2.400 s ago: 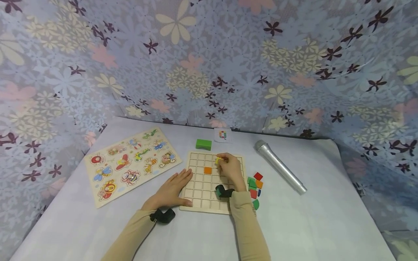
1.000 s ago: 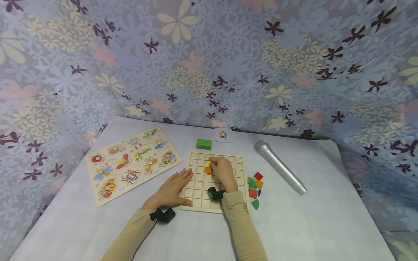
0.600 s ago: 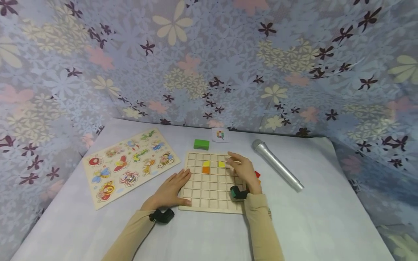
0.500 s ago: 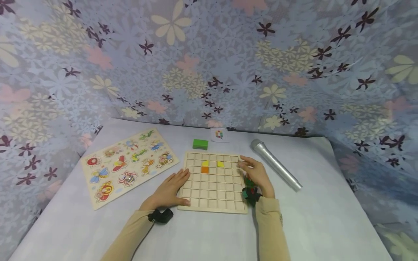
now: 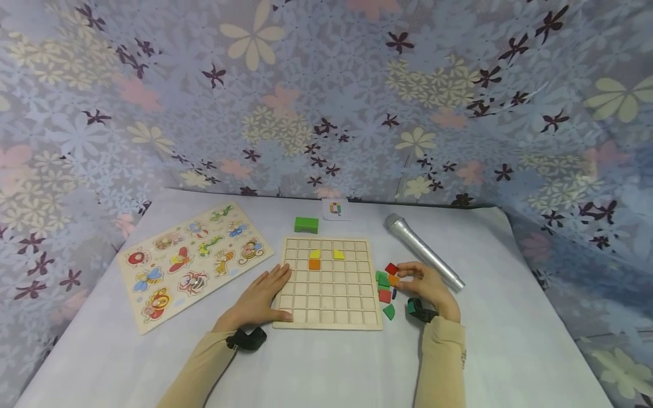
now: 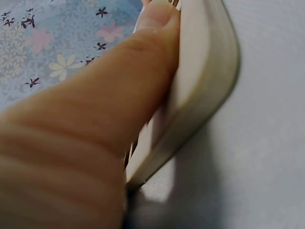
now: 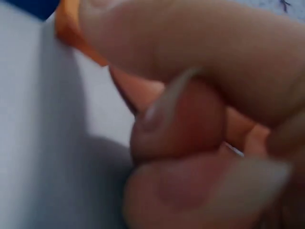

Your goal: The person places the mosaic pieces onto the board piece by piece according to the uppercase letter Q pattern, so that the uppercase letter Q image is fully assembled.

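Observation:
In the head view my left hand (image 5: 261, 297) lies with fingers spread on the left edge of a wooden grid board (image 5: 326, 324). Its thumb presses the board's rim (image 6: 202, 57) in the left wrist view. Set in the grid are an orange square tile (image 5: 314, 264) and two yellow tiles, one yellow tile (image 5: 315, 254) directly above the orange one and another yellow tile (image 5: 339, 255) to its right. At the loose pieces right of the board, my right hand (image 5: 428, 288) pinches an orange tile (image 7: 68, 21); its other fingers are curled.
Red tiles (image 5: 385, 296), green pieces (image 5: 389, 311) and a blue piece lie beside the board. A silver microphone (image 5: 425, 252) lies behind the right hand. A green block (image 5: 306, 225) and a pattern card (image 5: 335, 209) sit behind the board; an insect puzzle (image 5: 196, 260) is at left.
My right hand set one yellow tile above the orange square, let go, and moved right off the board to the loose pieces, onto an orange tile. The left hand stayed on the board.

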### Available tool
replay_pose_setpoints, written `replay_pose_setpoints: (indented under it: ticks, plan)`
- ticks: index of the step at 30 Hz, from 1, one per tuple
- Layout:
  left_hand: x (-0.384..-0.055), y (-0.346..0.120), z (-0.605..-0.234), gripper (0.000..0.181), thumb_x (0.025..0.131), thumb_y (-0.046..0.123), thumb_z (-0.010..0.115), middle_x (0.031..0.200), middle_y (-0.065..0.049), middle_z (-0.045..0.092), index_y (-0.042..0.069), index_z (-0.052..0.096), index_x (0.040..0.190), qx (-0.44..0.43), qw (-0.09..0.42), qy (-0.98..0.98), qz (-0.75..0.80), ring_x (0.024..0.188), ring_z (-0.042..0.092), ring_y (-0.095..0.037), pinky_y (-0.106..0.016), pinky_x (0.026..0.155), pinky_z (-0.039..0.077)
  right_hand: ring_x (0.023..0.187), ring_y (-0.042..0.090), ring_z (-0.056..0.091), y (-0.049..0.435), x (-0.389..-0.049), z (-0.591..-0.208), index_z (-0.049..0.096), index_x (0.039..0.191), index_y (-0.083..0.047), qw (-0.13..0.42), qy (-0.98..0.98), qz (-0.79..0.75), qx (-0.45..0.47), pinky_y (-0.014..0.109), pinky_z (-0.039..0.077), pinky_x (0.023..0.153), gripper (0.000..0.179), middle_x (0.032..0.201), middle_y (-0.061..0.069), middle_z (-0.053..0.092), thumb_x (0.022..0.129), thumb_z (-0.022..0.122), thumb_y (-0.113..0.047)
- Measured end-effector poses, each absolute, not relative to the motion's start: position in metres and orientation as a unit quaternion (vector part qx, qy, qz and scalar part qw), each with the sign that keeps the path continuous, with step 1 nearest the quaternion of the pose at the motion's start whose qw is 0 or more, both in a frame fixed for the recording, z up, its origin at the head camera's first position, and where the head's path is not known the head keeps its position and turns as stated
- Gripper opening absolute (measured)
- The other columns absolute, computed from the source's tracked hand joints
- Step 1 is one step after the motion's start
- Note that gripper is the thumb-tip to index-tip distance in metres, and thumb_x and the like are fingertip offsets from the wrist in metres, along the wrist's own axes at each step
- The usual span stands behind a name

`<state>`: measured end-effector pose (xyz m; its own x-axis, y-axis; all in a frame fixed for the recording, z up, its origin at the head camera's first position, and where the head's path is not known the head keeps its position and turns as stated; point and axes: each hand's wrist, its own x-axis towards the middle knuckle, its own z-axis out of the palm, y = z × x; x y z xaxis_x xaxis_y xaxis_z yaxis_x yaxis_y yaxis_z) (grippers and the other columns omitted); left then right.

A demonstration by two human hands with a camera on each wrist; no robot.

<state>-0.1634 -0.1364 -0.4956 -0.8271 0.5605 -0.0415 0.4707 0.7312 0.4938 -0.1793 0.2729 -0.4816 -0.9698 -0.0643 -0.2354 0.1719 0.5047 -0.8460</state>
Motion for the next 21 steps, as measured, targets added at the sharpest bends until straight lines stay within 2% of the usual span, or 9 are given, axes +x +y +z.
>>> replay_pose_setpoints:
  ticks: [3, 6, 10, 16, 21]
  plan:
    - [-0.163, -0.136, -0.496, 0.104, 0.076, 0.052, 0.074, 0.162, -0.013, 0.018, 0.002, 0.025, 0.153, 0.278, 0.092, 0.926, 0.237, 0.151, 0.015, -0.033, -0.052, 0.123, 0.014, 0.072, 0.009, 0.051, 0.268, -0.18, -0.48, 0.058, 0.127, -0.002, 0.103, 0.867, -0.487, 0.028, 0.019, 0.047, 0.06, 0.051, 0.114, 0.018, 0.062, 0.08, 0.076, -0.007]
    - [-0.163, -0.136, -0.496, 0.104, 0.077, 0.053, 0.074, 0.162, -0.013, 0.018, 0.002, 0.024, 0.153, 0.28, 0.092, 0.926, 0.235, 0.151, 0.015, -0.033, -0.052, 0.123, 0.014, 0.065, 0.009, 0.046, 0.265, -0.184, -0.486, 0.063, 0.121, -0.004, 0.066, 0.886, -0.458, 0.019, 0.019, 0.041, 0.053, 0.047, 0.107, 0.016, 0.065, 0.077, 0.078, -0.006]
    - [-0.164, -0.135, -0.495, 0.103, 0.077, 0.053, 0.073, 0.162, -0.014, 0.018, 0.001, 0.024, 0.152, 0.284, 0.094, 0.925, 0.234, 0.15, 0.015, -0.034, -0.052, 0.123, 0.014, 0.073, 0.014, 0.05, 0.26, -0.188, -0.489, 0.067, 0.113, -0.004, 0.031, 0.9, -0.435, 0.018, 0.021, 0.04, 0.058, 0.036, 0.099, 0.015, 0.068, 0.078, 0.077, -0.005]
    - [-0.164, -0.135, -0.497, 0.103, 0.078, 0.052, 0.073, 0.162, -0.014, 0.018, 0.002, 0.023, 0.153, 0.28, 0.095, 0.927, 0.231, 0.151, 0.015, -0.034, -0.052, 0.123, 0.013, 0.086, 0.02, 0.061, 0.251, -0.192, -0.488, 0.068, 0.107, 0.002, 0.037, 0.909, -0.415, 0.016, 0.022, 0.047, 0.067, 0.023, 0.102, 0.018, 0.069, 0.086, 0.068, -0.009]
    - [-0.164, -0.137, -0.497, 0.104, 0.077, 0.053, 0.073, 0.162, -0.014, 0.018, 0.002, 0.023, 0.153, 0.28, 0.093, 0.927, 0.231, 0.15, 0.015, -0.034, -0.052, 0.123, 0.013, 0.067, 0.011, 0.055, 0.235, -0.198, -0.48, 0.065, 0.118, 0.0, 0.02, 0.882, -0.466, 0.064, 0.02, 0.045, 0.055, 0.031, 0.104, 0.019, 0.067, 0.091, 0.067, -0.016]
